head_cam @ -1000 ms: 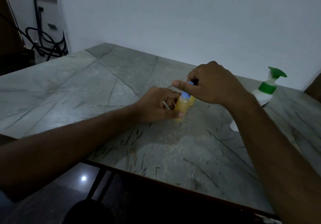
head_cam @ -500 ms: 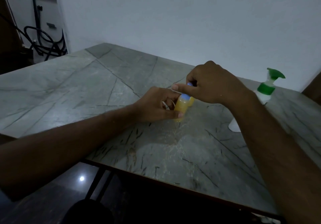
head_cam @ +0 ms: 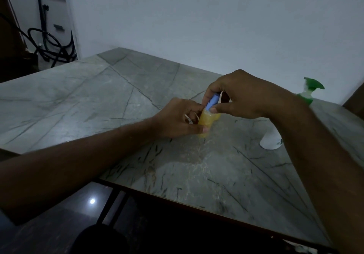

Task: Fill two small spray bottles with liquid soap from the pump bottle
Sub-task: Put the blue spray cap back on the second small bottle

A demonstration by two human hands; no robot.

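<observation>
A small spray bottle (head_cam: 207, 120) filled with yellow liquid stands tilted on the grey marble table (head_cam: 98, 100). My left hand (head_cam: 177, 118) grips its body from the left. My right hand (head_cam: 242, 96) pinches its blue spray cap (head_cam: 213, 102) from above, thumb below and fingers over the top. The white pump bottle with a green pump head (head_cam: 307, 93) stands at the right, mostly hidden behind my right forearm; its white base (head_cam: 270, 138) shows. A second small bottle is not visible.
A white wall runs behind the table. Black cables and a frame (head_cam: 49, 42) lie in the far left corner. The table's near edge (head_cam: 197, 207) runs diagonally, with dark floor below.
My right hand has turned on the blue cap, so more of the cap now shows between the fingers. The left hand has kept its grip on the bottle.
</observation>
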